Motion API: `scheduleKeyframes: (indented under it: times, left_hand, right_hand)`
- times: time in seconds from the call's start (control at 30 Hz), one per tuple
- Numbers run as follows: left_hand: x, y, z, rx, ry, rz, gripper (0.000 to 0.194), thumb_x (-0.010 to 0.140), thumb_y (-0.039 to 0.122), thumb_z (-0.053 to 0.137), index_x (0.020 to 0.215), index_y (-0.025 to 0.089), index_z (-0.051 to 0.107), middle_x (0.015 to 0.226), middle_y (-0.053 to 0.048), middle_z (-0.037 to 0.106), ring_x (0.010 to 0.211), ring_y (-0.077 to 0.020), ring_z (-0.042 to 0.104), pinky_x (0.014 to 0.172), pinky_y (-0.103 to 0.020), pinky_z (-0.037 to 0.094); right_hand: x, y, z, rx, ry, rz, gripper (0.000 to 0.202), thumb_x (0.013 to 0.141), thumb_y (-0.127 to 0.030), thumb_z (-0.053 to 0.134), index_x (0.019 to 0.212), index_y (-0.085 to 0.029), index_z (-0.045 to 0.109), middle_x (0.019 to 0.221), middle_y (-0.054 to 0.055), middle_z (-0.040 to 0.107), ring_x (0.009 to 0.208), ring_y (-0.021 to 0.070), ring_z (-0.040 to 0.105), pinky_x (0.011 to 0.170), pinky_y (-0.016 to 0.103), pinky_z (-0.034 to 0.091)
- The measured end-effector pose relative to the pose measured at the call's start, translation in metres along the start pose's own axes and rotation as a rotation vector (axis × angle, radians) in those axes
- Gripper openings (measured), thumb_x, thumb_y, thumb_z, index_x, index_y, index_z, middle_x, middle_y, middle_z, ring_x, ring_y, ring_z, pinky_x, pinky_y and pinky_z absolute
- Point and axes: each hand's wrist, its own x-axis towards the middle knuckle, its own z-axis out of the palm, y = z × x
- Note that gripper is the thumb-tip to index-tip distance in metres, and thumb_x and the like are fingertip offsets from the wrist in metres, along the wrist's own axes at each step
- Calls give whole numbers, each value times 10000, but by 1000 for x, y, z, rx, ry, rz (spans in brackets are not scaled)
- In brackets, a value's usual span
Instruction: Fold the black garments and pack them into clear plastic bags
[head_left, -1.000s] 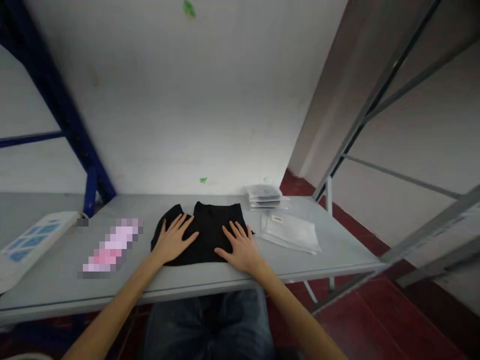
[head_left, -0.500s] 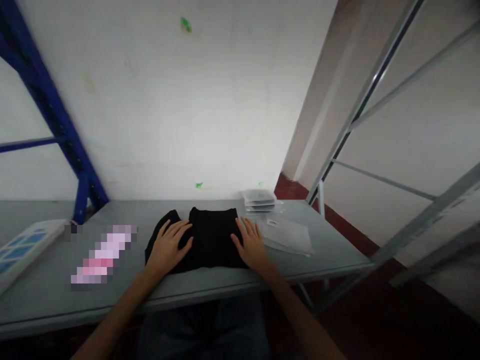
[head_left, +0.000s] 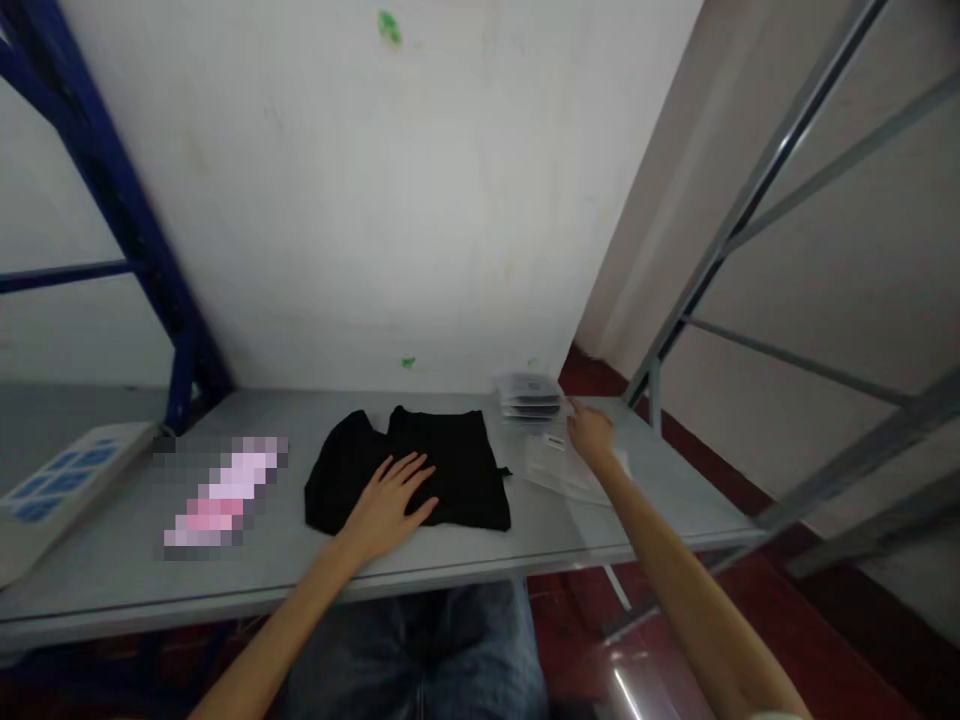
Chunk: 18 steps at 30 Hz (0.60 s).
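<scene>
Black garment (head_left: pixel 420 470), folded, lies flat on the grey desk (head_left: pixel 112 570), near the front edge, roughly mid-desk. Left hand (head_left: pixel 390 500) rests palm-down on its front-centre part, fingers (head_left: pixel 409 468) spread & flat on the cloth, gripping nothing. Right hand (head_left: pixel 592 435) is off to the right, well apart from the garment, over a flat stack of clear plastic bags (head_left: pixel 577 470) w/ a small white label. Its fingers look loosely together, touching or just above the top bag; can't tell if they pinch it, pic too blurred there. Just behind that hand, at the desk's back edge by the wall, sits a small pile of packed bags (head_left: pixel 529 395). Left of the garment: a pixelated pink/white patch (head_left: pixel 225 490) on the desk, contents not readable. Further left, at the desk's end, a white device w/ blue squares (head_left: pixel 52 480). Blue steel frame (head_left: pixel 127 220) stands behind the left side, grey metal rack (head_left: pixel 750 220) on the right. Person's jeans-clad legs (head_left: pixel 420 650) show under the desk's front edge.
</scene>
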Motion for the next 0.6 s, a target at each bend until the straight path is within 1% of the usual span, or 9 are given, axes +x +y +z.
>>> scheduleKeyframes:
  times: [0.07,0.17,0.23,0.3,0.37,0.4,0.43,0.5,0.6]
  left_hand:
    - [-1,0,0,5,5,1,495,1008,505,522,1437,274,608,1560,-72,554,1489,-281,461,1269,-548,309]
    - [-1,2,-1,5,9,-1,494,1007,504,526,1432,267,612,1556,-74,558,1486,-279,464,1271,-544,308]
    - [-1,2,-2,0,9,-5,496,1008,508,523,1428,259,616,1558,-78,555,1488,-283,461,1273,-548,302]
    - [-1,3,-2,-5,11,-9,489,1006,500,527,1420,256,620,1554,-80,560,1485,-284,465,1272,-551,304]
    - [-2,3,-2,-5,21,-10,479,1003,489,534,1413,259,623,1546,-80,569,1478,-281,474,1269,-547,311]
    - [-2,3,-2,-4,31,-10,471,1001,483,538,1409,263,625,1543,-78,571,1474,-278,479,1270,-544,310]
    - [-2,4,-2,-3,38,-9,466,999,479,542,1406,268,625,1543,-77,571,1472,-275,481,1273,-542,307]
    - [-3,4,-2,-4,46,-13,459,993,468,556,1400,267,628,1544,-81,570,1469,-274,485,1278,-546,297]
    - [-4,5,-3,-20,54,-12,449,983,441,582,1387,253,632,1531,-89,581,1459,-280,494,1278,-562,294]
  right_hand:
    - [-3,-10,1,1,24,31,408,1022,-197,481,1392,-193,654,1138,174,730,1112,311,633,941,440,434]
    - [-10,-27,1,7,85,22,338,1039,-260,462,1243,-203,725,1207,163,702,1172,316,586,967,433,422]
    - [-13,-37,1,11,132,-11,341,1021,-274,504,1296,-210,695,1315,167,650,1233,318,544,992,426,417]
    - [-11,-43,2,15,147,-50,439,990,-250,556,1424,-210,609,1442,177,566,1302,321,496,1010,419,418]
    - [-6,-48,5,18,110,-129,531,979,-225,571,1508,-206,531,1525,185,491,1360,316,451,1035,415,408]
    - [-3,-50,8,20,83,-186,542,981,-218,570,1521,-207,520,1540,183,478,1375,309,440,1050,412,396]
    - [0,-51,10,23,62,-243,536,986,-214,566,1521,-211,524,1541,177,484,1378,298,439,1064,407,383]
    - [5,-54,15,32,65,-315,489,1007,-214,542,1495,-224,563,1510,155,534,1359,273,465,1078,397,360]
    - [12,-55,20,45,123,-314,398,1020,-202,526,1395,-224,659,1391,130,650,1290,268,534,1077,406,353]
